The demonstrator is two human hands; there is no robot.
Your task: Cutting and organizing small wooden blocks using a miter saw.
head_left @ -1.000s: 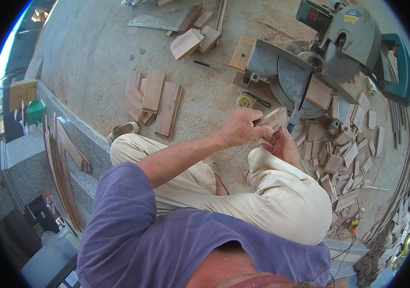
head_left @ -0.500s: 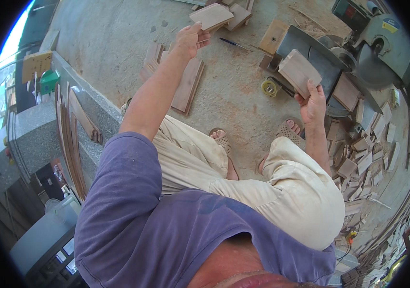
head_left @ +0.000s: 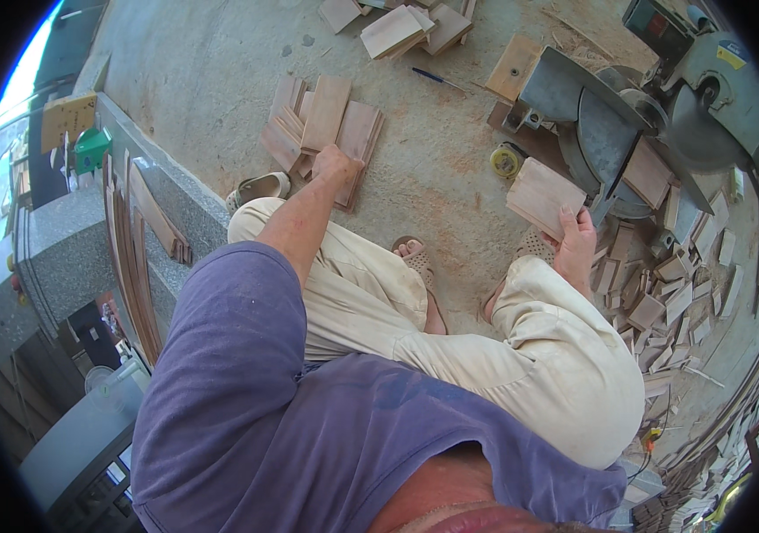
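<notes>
My left hand [head_left: 337, 169] is closed on the near end of a short wooden board [head_left: 326, 114], over a small pile on the floor. Under and beside this piece lie longer wooden boards [head_left: 358, 147] and narrower strips [head_left: 285, 133]; whether it rests on them or is slightly lifted, I cannot tell. My right hand [head_left: 577, 238] grips another short board [head_left: 546, 195] by its near right corner, thumb on top, held in the air above my right foot. Its edge looks doubled, so a second piece may be beneath it.
At the right stands a miter saw [head_left: 708, 115], with wood offcuts [head_left: 663, 284] heaped nearby. A yellow tape measure [head_left: 506, 161] and a pen [head_left: 437, 80] lie on the concrete floor. Stacked boards [head_left: 393, 34] sit farther ahead. A stone ledge [head_left: 162, 160] runs along the left.
My left hand has left the far stack and come back toward me, onto the board at the near pile. My right hand has lowered its board slightly toward me.
</notes>
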